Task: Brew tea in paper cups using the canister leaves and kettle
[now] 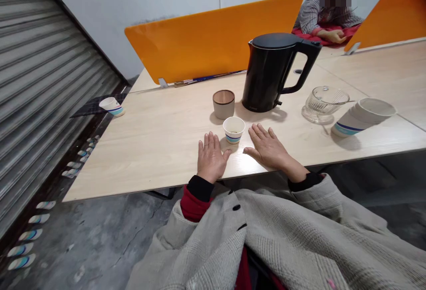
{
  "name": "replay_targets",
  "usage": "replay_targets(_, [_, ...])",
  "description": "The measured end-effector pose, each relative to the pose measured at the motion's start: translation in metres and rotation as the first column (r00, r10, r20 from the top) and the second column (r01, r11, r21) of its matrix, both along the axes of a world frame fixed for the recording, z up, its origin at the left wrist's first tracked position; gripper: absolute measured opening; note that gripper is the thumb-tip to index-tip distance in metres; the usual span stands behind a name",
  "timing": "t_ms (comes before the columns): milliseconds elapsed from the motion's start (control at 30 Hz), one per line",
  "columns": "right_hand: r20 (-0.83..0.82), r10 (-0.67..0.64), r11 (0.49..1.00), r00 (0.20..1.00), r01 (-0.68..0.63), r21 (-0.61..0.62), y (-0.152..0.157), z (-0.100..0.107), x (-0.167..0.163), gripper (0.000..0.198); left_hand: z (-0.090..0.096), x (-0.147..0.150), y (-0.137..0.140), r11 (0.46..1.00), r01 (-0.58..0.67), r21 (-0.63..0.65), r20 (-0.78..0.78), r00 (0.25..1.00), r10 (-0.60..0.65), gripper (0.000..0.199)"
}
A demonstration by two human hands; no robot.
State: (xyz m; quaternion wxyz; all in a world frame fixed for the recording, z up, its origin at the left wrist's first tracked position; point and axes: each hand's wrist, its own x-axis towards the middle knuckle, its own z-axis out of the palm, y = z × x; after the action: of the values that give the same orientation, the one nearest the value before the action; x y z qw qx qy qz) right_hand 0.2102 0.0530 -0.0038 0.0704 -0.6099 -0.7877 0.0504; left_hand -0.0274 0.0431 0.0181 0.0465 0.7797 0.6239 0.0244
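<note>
A white paper cup point(233, 131) with blue stripes stands upright near the front of the table, with a little of something dark at its bottom. My left hand point(211, 158) lies flat on the tabletop just left of the cup, fingers stretched forward. To the cup's right, my right hand point(269, 148) also rests palm down with its fingers out. Neither hand holds anything or grips the cup. Right behind the paper cup is a grey cup with a brown inside point(223, 105). A black electric kettle point(266, 72) with its lid shut stands behind my right hand.
On the right are a ribbed glass bowl point(321, 103) with a thin handle in it and stacked paper cups point(361, 117). Another paper cup point(112, 106) sits at the left edge. Orange dividers point(213, 37) line the back, where a person point(328, 19) sits. More cups lie along the shutter.
</note>
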Motion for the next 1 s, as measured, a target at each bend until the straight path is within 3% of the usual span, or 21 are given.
replay_targets(167, [-0.08, 0.013, 1.0, 0.997, -0.011, 0.021, 0.001, -0.002, 0.001, 0.091, -0.002, -0.001, 0.0, 1.0, 0.012, 0.022, -0.007, 1.0, -0.012, 0.08])
replay_targets(233, [-0.218, 0.021, 0.995, 0.976, 0.001, 0.102, 0.0, -0.003, 0.005, 0.089, -0.003, -0.002, 0.001, 0.999, 0.011, 0.031, -0.006, 1.0, -0.011, 0.079])
replay_targets(300, [-0.454, -0.017, 0.966, 0.891, 0.132, 0.224, -0.001, -0.004, 0.016, 0.086, -0.004, -0.003, 0.002, 0.999, 0.01, 0.04, -0.003, 1.0, -0.009, 0.077])
replay_targets(367, [-0.695, -0.079, 0.875, 0.715, 0.384, 0.295, -0.002, -0.002, 0.036, 0.084, -0.005, -0.003, 0.003, 0.999, 0.016, 0.051, 0.005, 1.0, -0.016, 0.076])
replay_targets(433, [-0.841, -0.107, 0.74, 0.53, 0.607, 0.289, -0.002, 0.004, 0.064, 0.083, -0.006, -0.004, 0.004, 0.997, 0.025, 0.069, 0.014, 1.0, -0.026, 0.077])
replay_targets(533, [-0.907, -0.125, 0.579, 0.402, 0.772, 0.262, 0.002, 0.02, 0.11, 0.084, -0.01, -0.005, 0.006, 0.995, 0.028, 0.097, 0.011, 1.0, -0.029, 0.077])
replay_targets(600, [-0.912, -0.167, 0.535, 0.375, 0.811, 0.236, 0.006, 0.033, 0.136, 0.082, -0.014, -0.006, 0.007, 0.993, 0.031, 0.111, 0.006, 0.999, -0.032, 0.076])
replay_targets(700, [-0.877, -0.301, 0.532, 0.374, 0.83, 0.171, 0.012, 0.051, 0.156, 0.071, -0.019, -0.008, 0.008, 0.988, 0.043, 0.149, 0.008, 0.999, -0.044, 0.075])
replay_targets(833, [-0.791, -0.471, 0.52, 0.39, 0.847, 0.108, 0.018, 0.065, 0.156, 0.063, -0.025, -0.01, 0.009, 0.981, 0.049, 0.187, 0.012, 0.999, -0.052, 0.075])
replay_targets(1000, [-0.727, -0.519, 0.53, 0.45, 0.836, 0.139, 0.027, 0.069, 0.146, 0.058, -0.023, -0.009, 0.008, 0.986, 0.05, 0.161, 0.005, 0.999, -0.051, 0.077])
